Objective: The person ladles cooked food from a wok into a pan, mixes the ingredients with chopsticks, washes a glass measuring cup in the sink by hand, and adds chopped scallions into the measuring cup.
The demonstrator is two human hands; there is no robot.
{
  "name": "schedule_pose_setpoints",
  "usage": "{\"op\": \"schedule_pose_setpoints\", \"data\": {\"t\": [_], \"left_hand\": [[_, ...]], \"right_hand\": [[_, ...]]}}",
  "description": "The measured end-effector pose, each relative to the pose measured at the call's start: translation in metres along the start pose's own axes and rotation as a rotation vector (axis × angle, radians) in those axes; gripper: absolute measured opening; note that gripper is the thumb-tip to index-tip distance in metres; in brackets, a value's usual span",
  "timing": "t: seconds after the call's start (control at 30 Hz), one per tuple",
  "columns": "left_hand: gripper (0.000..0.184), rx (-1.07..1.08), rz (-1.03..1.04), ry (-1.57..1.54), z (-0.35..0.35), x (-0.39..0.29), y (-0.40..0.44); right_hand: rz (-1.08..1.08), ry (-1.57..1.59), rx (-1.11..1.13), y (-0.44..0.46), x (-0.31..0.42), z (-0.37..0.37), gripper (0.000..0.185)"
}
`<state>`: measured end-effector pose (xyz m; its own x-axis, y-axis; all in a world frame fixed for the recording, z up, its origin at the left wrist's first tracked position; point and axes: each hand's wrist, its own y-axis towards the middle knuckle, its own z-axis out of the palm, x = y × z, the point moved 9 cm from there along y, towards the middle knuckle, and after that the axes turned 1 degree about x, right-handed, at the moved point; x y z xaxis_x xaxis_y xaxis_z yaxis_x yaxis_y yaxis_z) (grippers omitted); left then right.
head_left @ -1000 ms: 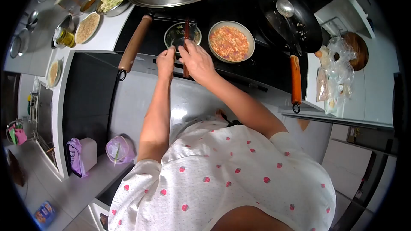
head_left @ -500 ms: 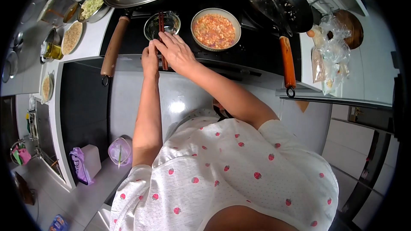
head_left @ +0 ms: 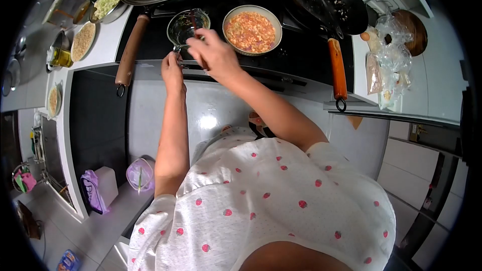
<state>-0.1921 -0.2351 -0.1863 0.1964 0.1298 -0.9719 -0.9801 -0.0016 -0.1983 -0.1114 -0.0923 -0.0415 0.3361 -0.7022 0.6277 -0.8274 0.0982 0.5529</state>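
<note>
My left hand (head_left: 172,72) pinches the near edge or handle of a small glass bowl (head_left: 173,34) on the black stove. My right hand (head_left: 216,56) is closed round dark red chopsticks (head_left: 193,19), whose far ends reach over the bowl; fingers and blur hide part of them. Green bits cling inside the bowl. Just right of it stands a round bowl of red and yellow chopped food (head_left: 252,31), touched by neither hand.
A lidded pan with a brown handle (head_left: 132,52) stands left. On the right, a black wok (head_left: 351,10) holds a metal ladle (head_left: 326,0). Plastic bags (head_left: 394,60) lie on the right counter; a plate of minced food (head_left: 83,41) is on the left.
The view has shifted, moving the stove items left and up. My right hand has lifted off the glass bowl's near side and curled round the chopsticks, which now lean differently.
</note>
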Motion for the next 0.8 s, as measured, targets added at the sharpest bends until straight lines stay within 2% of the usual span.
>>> {"op": "schedule_pose_setpoints", "data": {"t": [0.03, 0.1, 0.17, 0.23, 0.3, 0.33, 0.37, 0.43, 0.47, 0.53, 0.6, 0.7, 0.8], "left_hand": [[0.026, -0.001, -0.001, -0.002, -0.004, 0.007, -0.001], [0.021, -0.214, 0.083, -0.009, -0.027, 0.017, -0.010], [0.019, -0.284, 0.077, -0.043, -0.026, 0.016, -0.036], [0.019, -0.109, -0.079, -0.100, -0.001, 0.029, -0.053], [0.020, 0.056, -0.204, -0.121, 0.037, 0.037, -0.064], [0.028, 0.151, -0.248, -0.088, 0.057, 0.037, -0.068], [0.028, 0.153, -0.250, -0.092, 0.069, 0.033, -0.069], [0.039, 0.287, -0.304, -0.084, 0.101, 0.030, -0.070], [0.039, 0.288, -0.306, -0.082, 0.109, 0.030, -0.066], [0.050, 0.331, -0.329, -0.050, 0.125, 0.031, -0.059], [0.052, 0.342, -0.330, -0.059, 0.133, 0.029, -0.052], [0.054, 0.348, -0.339, -0.070, 0.137, 0.028, -0.049], [0.052, 0.327, -0.351, -0.062, 0.139, 0.032, -0.047]], "right_hand": [[-0.001, -0.001, 0.002, -0.002, 0.003, -0.013, 0.023], [-0.064, 0.151, -0.250, -0.014, 0.006, -0.068, 0.020], [0.026, 0.032, -0.346, -0.032, -0.005, -0.109, 0.018], [0.164, -0.037, -0.437, -0.053, -0.029, -0.138, 0.015], [0.266, 0.118, -0.534, -0.077, -0.063, -0.154, 0.013], [0.290, 0.058, -0.550, -0.081, -0.066, -0.162, 0.013], [0.290, 0.054, -0.548, -0.080, -0.071, -0.162, 0.013], [0.323, 0.024, -0.506, -0.075, -0.086, -0.158, 0.013], [0.408, 0.008, -0.449, -0.073, -0.092, -0.150, 0.014], [0.458, 0.127, -0.394, -0.067, -0.100, -0.132, 0.015], [0.515, 0.231, -0.312, -0.065, -0.100, -0.121, 0.016], [0.476, 0.387, -0.261, -0.074, -0.084, -0.129, 0.015], [0.456, 0.347, -0.256, -0.085, -0.076, -0.141, 0.015]]}}
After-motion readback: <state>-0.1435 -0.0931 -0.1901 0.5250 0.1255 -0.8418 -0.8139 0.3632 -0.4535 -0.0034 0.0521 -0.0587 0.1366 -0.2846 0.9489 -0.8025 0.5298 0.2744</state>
